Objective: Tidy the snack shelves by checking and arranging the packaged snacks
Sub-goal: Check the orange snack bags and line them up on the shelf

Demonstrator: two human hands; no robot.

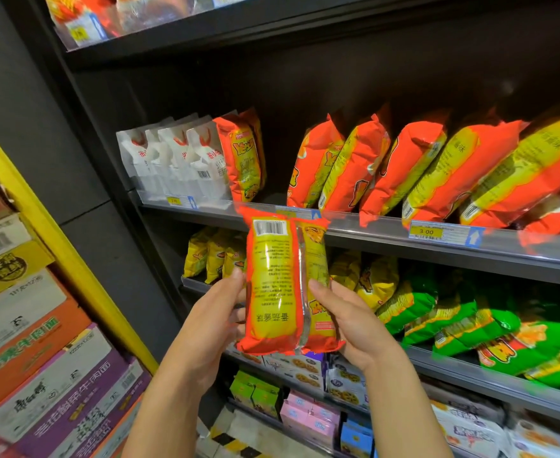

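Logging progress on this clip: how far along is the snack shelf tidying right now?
Looks done: the white plastic snack packets stand in an even row. In hand: the left hand and right hand hold one orange-and-yellow foil packet, back facing the camera, print upside down. Remaining: the shelved orange packets lean sideways beside a gap, and the green foil packets below lie slumped.

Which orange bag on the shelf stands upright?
The leftmost orange bag, beside the white packs; the orange bags right of it all lean.
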